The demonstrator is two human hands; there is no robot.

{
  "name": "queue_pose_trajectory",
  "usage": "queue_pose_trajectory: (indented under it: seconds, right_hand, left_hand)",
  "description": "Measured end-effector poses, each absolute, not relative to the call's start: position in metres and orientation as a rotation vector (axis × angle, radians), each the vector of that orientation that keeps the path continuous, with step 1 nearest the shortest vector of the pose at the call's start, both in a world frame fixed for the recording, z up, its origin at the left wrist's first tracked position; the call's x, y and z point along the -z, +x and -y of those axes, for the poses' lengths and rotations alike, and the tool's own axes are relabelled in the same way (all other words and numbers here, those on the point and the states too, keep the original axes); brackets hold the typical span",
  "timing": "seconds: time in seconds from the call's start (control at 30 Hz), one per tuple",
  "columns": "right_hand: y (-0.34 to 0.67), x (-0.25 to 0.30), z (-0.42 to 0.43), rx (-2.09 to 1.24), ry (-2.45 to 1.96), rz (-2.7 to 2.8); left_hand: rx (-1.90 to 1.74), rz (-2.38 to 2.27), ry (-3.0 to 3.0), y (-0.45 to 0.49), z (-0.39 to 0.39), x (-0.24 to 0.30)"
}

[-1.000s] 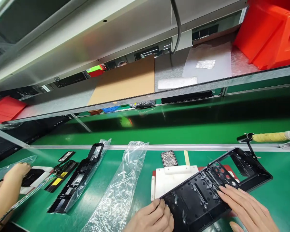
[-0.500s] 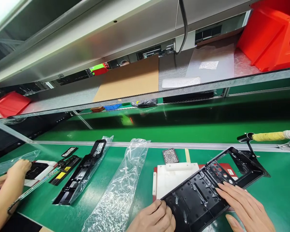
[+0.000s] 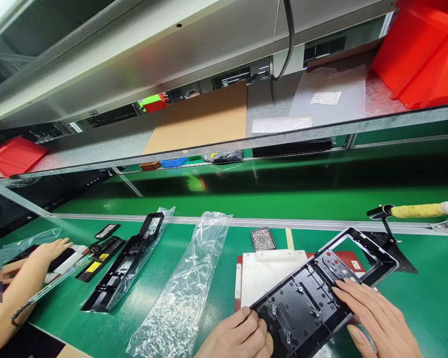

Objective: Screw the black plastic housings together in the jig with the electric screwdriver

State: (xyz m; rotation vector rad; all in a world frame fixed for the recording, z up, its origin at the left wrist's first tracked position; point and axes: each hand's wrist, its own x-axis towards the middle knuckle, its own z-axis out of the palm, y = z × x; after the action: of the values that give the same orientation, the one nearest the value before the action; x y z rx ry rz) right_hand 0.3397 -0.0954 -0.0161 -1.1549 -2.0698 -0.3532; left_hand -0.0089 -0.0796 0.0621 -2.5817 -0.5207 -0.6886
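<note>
A long black plastic frame (image 3: 313,293) with screw holes and a rectangular opening lies slanted over a white fixture block (image 3: 265,273) on a red base. My left hand (image 3: 239,338) grips the frame's near left corner with curled fingers. My right hand (image 3: 377,318) rests on the frame's middle, fingers stretched along its top and thumb below its edge. The frame's far end is lifted a little off the table.
An empty clear plastic bag (image 3: 186,288) lies left of the fixture. Another black frame (image 3: 127,268) lies in a bag further left. A co-worker's hand (image 3: 48,251) works at the far left. A small patterned pad (image 3: 262,239), a yellow-handled tool (image 3: 414,211) and the green conveyor (image 3: 246,194) lie beyond.
The frame has swung slightly, its far right end now raised off a black part lying beneath. The co-worker's hand at the left has opened and shifted right. My hands kept their hold.
</note>
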Motion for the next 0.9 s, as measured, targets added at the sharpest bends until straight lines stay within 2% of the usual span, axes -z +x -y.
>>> queue_pose_trajectory:
  seconds: [0.67,0.9]
  right_hand:
    - [0.341,0.026,0.096,0.336,-1.178,2.054]
    - [0.338,0.031,0.092,0.414,-1.166,2.065]
  left_hand:
    - [0.385,0.579,-2.731,-0.006,0.082,-0.103]
    - [0.349,0.590,-2.941,-0.016,0.042,-0.102]
